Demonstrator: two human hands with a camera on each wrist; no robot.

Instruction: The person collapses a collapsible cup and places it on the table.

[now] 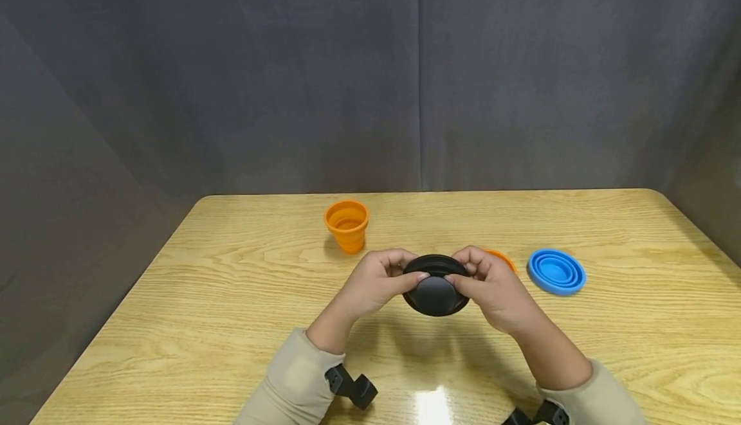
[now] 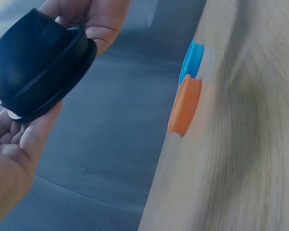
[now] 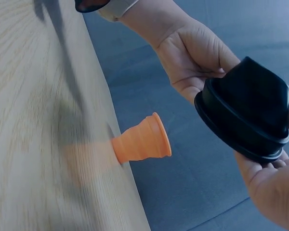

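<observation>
Above the table, a round black collapsible cup [image 1: 435, 298] is held tilted between both hands, with its base side toward the head camera. My left hand [image 1: 373, 287] grips its left edge, the thumb pressing near the middle. On the opposite edge my right hand [image 1: 496, 291] has the same kind of grip, its thumb close to the other one. From the side, in the left wrist view, the black cup [image 2: 38, 65] looks partly folded, its base section sticking out from a wide rim. The right wrist view shows the black cup [image 3: 248, 113] with fingers under its rim.
An orange collapsible cup [image 1: 348, 235] stands upright and extended toward the back of the wooden table [image 1: 231, 309]. To the right lies a flattened blue collapsible cup [image 1: 557, 272]. Beside it is a flat orange one [image 2: 185, 106], mostly hidden behind my right hand in the head view.
</observation>
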